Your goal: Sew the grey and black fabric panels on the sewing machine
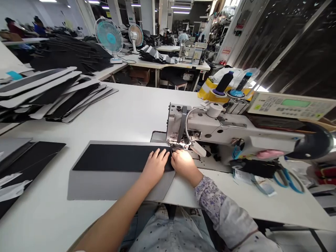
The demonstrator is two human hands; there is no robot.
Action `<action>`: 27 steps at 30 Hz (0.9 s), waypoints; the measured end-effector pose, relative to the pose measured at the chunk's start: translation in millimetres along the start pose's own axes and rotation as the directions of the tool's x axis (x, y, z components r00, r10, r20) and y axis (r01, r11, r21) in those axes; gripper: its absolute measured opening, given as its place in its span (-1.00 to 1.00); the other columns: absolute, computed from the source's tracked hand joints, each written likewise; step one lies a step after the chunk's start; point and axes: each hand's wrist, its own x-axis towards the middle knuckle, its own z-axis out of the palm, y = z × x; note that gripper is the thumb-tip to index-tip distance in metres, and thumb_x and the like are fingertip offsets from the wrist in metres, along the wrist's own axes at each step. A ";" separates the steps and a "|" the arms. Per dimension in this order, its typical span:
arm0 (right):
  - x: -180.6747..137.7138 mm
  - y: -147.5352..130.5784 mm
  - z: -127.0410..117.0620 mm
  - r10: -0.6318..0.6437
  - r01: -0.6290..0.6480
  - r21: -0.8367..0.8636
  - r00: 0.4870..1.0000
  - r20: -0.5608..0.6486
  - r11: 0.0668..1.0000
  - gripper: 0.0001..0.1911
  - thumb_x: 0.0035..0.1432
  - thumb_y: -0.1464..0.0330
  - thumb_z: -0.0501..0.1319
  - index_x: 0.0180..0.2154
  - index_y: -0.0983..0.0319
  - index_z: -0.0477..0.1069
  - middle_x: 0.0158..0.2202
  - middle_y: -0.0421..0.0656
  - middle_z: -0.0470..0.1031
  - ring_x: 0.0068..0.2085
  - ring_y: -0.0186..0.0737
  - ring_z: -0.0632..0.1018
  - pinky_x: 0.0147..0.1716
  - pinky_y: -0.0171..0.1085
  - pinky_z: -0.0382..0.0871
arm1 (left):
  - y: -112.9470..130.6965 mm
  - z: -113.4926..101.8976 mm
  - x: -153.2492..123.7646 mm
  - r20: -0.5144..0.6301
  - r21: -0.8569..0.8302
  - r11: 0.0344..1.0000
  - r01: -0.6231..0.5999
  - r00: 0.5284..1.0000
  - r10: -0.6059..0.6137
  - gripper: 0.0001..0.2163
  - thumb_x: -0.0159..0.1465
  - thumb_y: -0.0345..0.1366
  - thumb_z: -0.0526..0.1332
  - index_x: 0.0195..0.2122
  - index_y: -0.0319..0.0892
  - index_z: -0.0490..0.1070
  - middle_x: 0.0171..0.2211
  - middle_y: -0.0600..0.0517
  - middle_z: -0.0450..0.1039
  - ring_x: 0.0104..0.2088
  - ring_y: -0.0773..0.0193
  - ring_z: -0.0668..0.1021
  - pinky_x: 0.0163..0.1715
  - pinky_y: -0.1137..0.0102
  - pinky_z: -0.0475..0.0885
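From where I stand, the sewing machine (210,126) sits on the right of the surface (126,105), with thread cones (224,84) behind its arm and a control panel (273,105) right of those. To its left a strip (110,157) lies on a sheet (105,185) — right end by the needle area. Farther left is a stack of pieces (60,94); scissors (289,179) lie front right. Well behind — two fans (109,36).

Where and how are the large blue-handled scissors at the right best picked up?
Probably by the blue handle loops, the right hand coming from the near right side and closing around them. The loops point that way, uncovered, while the blade end is out of sight, apparently under black cloth.
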 end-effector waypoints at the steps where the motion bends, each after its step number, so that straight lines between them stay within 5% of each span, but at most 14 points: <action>1: 1.1 1.3 0.0 -0.004 0.004 -0.002 1.000 0.011 1.000 -0.74 0.22 0.46 0.04 -0.48 0.24 0.39 -0.48 -0.07 0.43 -0.40 -0.19 0.41 -0.29 -0.22 0.19 | 3.1 0.9 4.2 0.008 -0.015 1.000 0.017 1.000 -0.017 -0.50 0.27 -0.47 -0.06 0.23 -0.07 0.24 0.23 -0.07 0.24 0.21 -0.01 0.30 0.15 0.04 0.26; 6: -5.7 1.3 -3.1 0.033 -0.033 0.022 0.999 0.006 0.999 -0.71 0.27 0.39 0.06 -0.48 0.25 0.42 -0.48 -0.09 0.43 -0.40 -0.21 0.41 -0.29 -0.23 0.20 | -1.3 -0.2 6.4 0.088 -0.133 0.991 0.000 0.996 0.012 -0.45 0.24 -0.18 0.15 0.26 -0.10 0.16 0.28 -0.11 0.15 0.27 -0.07 0.20 0.18 -0.01 0.19; 10: -32.3 -31.9 -9.3 -0.024 0.037 0.121 0.994 -0.110 0.992 -0.61 0.33 0.29 0.02 -0.51 0.22 0.40 -0.50 -0.11 0.40 -0.40 -0.21 0.39 -0.32 -0.22 0.21 | -26.5 -11.5 0.9 0.157 -0.318 0.946 -0.058 0.981 0.113 -0.28 0.15 0.14 0.17 0.28 -0.05 0.11 0.31 -0.07 0.09 0.28 -0.04 0.18 0.22 0.06 0.14; 12: -47.4 -57.7 -7.6 -0.185 0.209 0.203 0.974 -0.131 0.957 -0.68 0.33 0.32 0.02 -0.41 0.22 0.45 -0.40 -0.10 0.46 -0.34 -0.20 0.42 -0.29 -0.21 0.26 | -55.5 -19.5 -7.6 0.118 -0.366 0.930 0.016 0.993 0.030 -0.45 0.24 0.07 0.10 0.22 0.00 0.22 0.26 -0.02 0.20 0.22 0.09 0.29 0.20 0.19 0.19; 14: -58.0 -82.0 -2.3 -0.299 0.331 0.251 0.941 -0.157 0.910 -0.79 0.30 0.33 0.08 -0.18 0.21 0.47 -0.15 -0.06 0.51 -0.17 -0.12 0.44 -0.16 -0.15 0.31 | -95.3 -28.1 -24.2 0.030 -0.319 0.921 0.222 0.974 -0.225 -0.62 0.33 -0.06 0.01 0.08 -0.04 0.38 0.12 -0.02 0.37 0.09 0.16 0.41 0.14 0.27 0.25; 17: -61.4 -104.5 6.6 -0.330 0.371 0.277 0.926 -0.184 0.886 -0.72 0.25 0.36 0.12 -0.01 0.19 0.42 0.02 -0.05 0.47 -0.05 -0.02 0.42 -0.07 -0.06 0.34 | -161.6 -40.9 -61.0 -0.075 -0.108 0.776 0.621 0.773 -0.629 -0.68 0.34 -0.15 -0.02 -0.11 -0.13 0.47 -0.09 -0.09 0.47 -0.06 0.10 0.47 0.02 0.23 0.33; 21: -55.5 -107.8 11.3 -0.331 0.369 0.309 0.928 -0.169 0.876 -0.71 0.24 0.38 0.11 -0.01 0.19 0.42 0.02 -0.07 0.48 -0.06 -0.02 0.43 -0.07 -0.03 0.37 | -224.8 -51.4 -103.1 -0.099 0.064 0.480 0.875 0.484 -0.870 -0.66 0.31 -0.16 -0.01 -0.05 -0.22 0.41 -0.09 -0.19 0.44 -0.07 0.00 0.47 -0.04 0.19 0.35; 23: -54.6 -105.7 11.3 -0.318 0.361 0.325 0.931 -0.178 0.874 -0.71 0.24 0.38 0.11 -0.01 0.17 0.43 0.01 -0.07 0.48 -0.06 -0.02 0.44 -0.07 -0.02 0.38 | -238.3 -51.8 -112.1 -0.052 0.077 0.412 0.908 0.416 -0.908 -0.66 0.30 -0.16 -0.01 -0.08 -0.24 0.41 -0.11 -0.21 0.45 -0.09 0.01 0.48 -0.06 0.20 0.36; 27: -56.8 -104.9 12.4 -0.307 0.353 0.348 0.934 -0.182 0.869 -0.71 0.26 0.37 0.10 -0.01 0.15 0.43 0.01 -0.07 0.48 -0.06 -0.03 0.44 -0.08 -0.03 0.38 | -241.2 -48.8 -113.3 -0.025 0.072 0.359 0.931 0.361 -0.932 -0.66 0.28 -0.13 -0.01 -0.16 -0.23 0.44 -0.13 -0.21 0.47 -0.10 -0.01 0.50 -0.12 0.19 0.39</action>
